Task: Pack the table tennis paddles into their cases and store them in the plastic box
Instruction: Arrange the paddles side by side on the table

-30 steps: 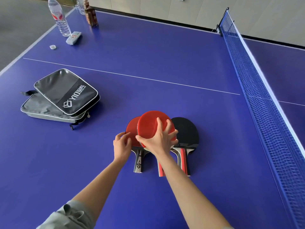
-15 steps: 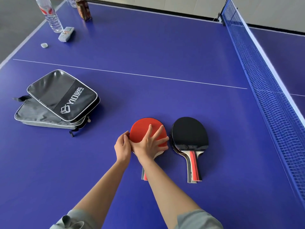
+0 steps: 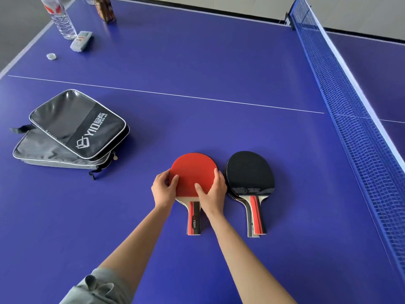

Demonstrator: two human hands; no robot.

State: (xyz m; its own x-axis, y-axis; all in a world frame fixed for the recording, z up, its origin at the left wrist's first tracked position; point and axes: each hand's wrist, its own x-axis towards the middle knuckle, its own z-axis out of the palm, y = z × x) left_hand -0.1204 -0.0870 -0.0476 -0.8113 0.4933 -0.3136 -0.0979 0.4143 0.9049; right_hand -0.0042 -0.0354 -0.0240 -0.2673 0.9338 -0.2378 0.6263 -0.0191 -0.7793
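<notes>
A stack of paddles with a red face up (image 3: 192,170) lies on the blue table, handle toward me. My left hand (image 3: 164,189) grips the blade's left edge and my right hand (image 3: 212,191) grips its right edge, thumbs on the red rubber. Just to the right lies a second stack of paddles with a black face up (image 3: 248,170), untouched. Two black-and-grey paddle cases (image 3: 74,126) lie stacked at the left, the top one skewed over the lower. No plastic box is in view.
The blue net (image 3: 350,102) runs along the right side. At the far left corner stand a water bottle (image 3: 62,20), a brown carton (image 3: 105,7), a small white packet (image 3: 81,40) and a bottle cap (image 3: 51,56).
The red paddle was lowered onto the left one and squared up. My right hand shifted from lying flat on the face to gripping the right edge. The black stack now lies apart at the right.
</notes>
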